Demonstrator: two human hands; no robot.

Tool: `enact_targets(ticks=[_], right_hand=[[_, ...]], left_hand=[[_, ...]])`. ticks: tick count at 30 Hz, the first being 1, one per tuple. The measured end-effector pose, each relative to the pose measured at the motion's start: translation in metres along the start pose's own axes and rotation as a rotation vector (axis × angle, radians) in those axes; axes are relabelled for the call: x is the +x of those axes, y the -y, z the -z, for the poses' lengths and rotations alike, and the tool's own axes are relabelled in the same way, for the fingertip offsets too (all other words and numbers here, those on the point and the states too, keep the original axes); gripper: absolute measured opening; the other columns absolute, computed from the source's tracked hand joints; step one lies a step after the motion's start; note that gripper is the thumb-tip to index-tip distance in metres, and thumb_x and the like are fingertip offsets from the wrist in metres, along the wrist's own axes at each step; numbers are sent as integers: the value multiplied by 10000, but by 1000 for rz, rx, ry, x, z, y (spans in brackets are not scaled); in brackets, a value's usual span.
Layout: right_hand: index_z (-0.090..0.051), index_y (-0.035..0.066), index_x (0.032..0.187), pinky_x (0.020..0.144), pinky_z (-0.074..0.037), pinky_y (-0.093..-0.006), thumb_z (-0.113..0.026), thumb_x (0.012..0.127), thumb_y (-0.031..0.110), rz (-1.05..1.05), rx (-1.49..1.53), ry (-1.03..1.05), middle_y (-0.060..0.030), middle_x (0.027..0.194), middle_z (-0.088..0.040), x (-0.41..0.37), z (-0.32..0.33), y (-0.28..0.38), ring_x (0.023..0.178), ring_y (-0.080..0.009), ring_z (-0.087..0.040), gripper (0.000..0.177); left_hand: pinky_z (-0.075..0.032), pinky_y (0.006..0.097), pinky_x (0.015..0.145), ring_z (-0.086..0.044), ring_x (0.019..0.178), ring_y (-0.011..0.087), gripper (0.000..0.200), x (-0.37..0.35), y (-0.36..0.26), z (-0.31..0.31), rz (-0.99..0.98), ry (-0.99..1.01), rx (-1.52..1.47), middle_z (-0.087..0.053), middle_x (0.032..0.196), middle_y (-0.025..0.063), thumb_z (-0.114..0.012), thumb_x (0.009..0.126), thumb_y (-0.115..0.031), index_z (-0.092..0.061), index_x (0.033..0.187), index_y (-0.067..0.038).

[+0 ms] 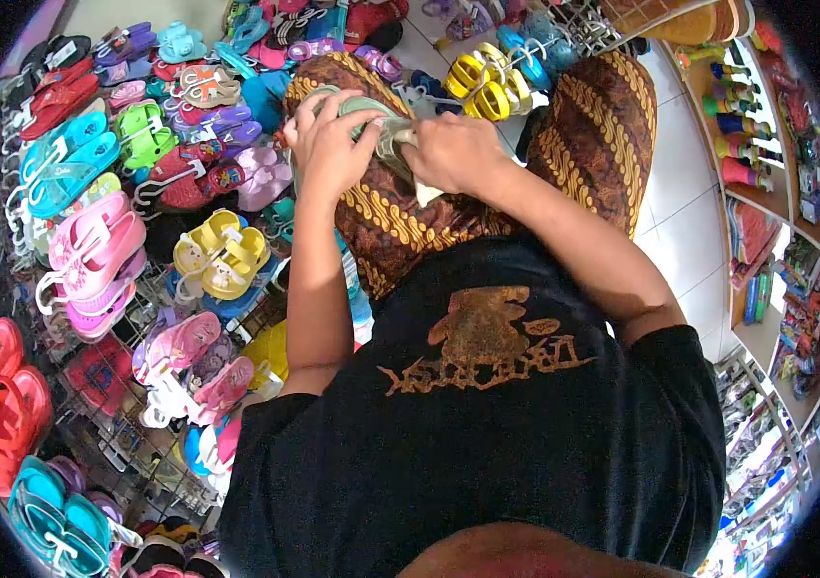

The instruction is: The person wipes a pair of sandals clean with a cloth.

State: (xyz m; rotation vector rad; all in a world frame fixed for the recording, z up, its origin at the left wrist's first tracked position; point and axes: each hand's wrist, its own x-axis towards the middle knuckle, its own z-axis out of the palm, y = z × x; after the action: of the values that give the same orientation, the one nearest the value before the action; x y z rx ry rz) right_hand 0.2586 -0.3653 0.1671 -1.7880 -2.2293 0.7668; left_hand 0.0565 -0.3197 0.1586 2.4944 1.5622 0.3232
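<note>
A grey-green sandal (364, 104) rests against my raised knee, over the brown and yellow patterned trousers (386, 207). My left hand (331, 144) is wrapped over the sandal, its thumb and fingers pressing on it from the near side. At the sandal's right end, my right hand (458, 152) is closed with the fingers bunched around a pale cloth (427, 195). One corner of that cloth hangs below the fist. Both hands hide much of the sandal, so its full shape does not show.
Wire racks hung with children's sandals fill the left side, among them pink clogs (94, 246), yellow sandals (224, 255) and red sandals (3, 405). More yellow sandals (489, 85) lie ahead between the knees. Shelves of goods (742, 125) line the right, beside white floor tiles (684, 193).
</note>
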Motion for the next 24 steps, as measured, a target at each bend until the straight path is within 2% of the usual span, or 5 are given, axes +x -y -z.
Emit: enact_targets(ticks=[8,9,15,21,24], right_hand=[[-704,-26,1048,927,-536,-442,-534,940,504,-20,221,463,-293,1162,-679,-2,39,-31,1056,-403,-677,566],[-691,-21,1142,937,-524,-407,-552,936,507,-48,175,850,-283,1217,-655,6,56,-30,1078,-381,-670,584],[-636,33,1281,722,-621,-363,-694,914,301,-663,1811,774,-144,1047,-736,-33,30,-84,882,-236,-733,459],[-474,13,1461,824,-613,-341,-695,936,225,-135,1370,506,-137,1263,-640,-28,-13,-68,1061,-238,-681,608],[-513,12,1451,900,-585,-336,-688,941,224,-276,1571,597,-119,1264,-654,-27,-12,-72,1079,-230,-673,579]], left_hand=[[-258,485,1108,-438,1352,254,196,4,-11,2,-24,82,38,-646,1348,-124,-689,912,-417,-814,1012,-305],[-260,485,1105,-438,1352,256,195,3,-9,2,-24,81,31,-645,1350,-123,-687,914,-418,-814,1014,-308],[-204,545,1167,-389,1420,285,273,4,11,5,142,118,-168,-550,1504,-72,-661,951,-450,-771,1191,-378],[-347,329,1159,-504,1361,223,400,12,49,31,494,-79,-1172,-533,1510,124,-615,1015,-223,-643,1386,-77],[-388,303,1110,-552,1300,179,391,0,60,31,573,-2,-889,-631,1397,94,-609,1041,-253,-644,1368,-40]])
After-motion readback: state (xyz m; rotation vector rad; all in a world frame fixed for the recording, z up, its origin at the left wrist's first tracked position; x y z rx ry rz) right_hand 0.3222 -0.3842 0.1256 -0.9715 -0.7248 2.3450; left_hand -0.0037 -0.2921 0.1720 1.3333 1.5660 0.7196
